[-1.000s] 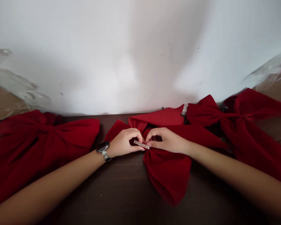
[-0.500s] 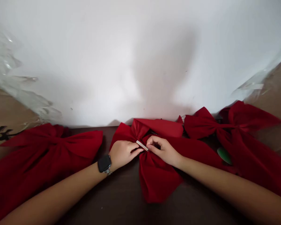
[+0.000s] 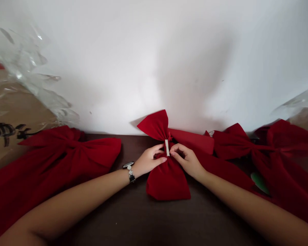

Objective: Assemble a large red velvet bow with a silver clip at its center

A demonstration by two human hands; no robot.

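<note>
A red fabric bow [image 3: 168,182] stands on edge at the middle of the dark table, one loop up and one down. Across its gathered centre lies a narrow silvery metal clip [image 3: 167,147]. My left hand [image 3: 146,161] grips the bow's centre from the left, thumb in front and the other fingers partly hidden behind. From the right, my right hand [image 3: 188,163] is closed, thumb and forefinger pinched at the clip's lower right edge. The bow's red tails [image 3: 213,167] trail to the right behind my right hand.
More red bows lie at the left [image 3: 74,147] and right [image 3: 238,141] of the dark table [image 3: 113,218]. A white wall [image 3: 118,68] rises behind. Plastic-wrapped cardboard [image 3: 20,102] stands at the left. A green oval piece [image 3: 259,182] shows among the right-hand fabric.
The bow has turned and lifted, so its loops now point up and down and the clip is nearly upright. My left hand has rolled over and slid round the bow's centre.
</note>
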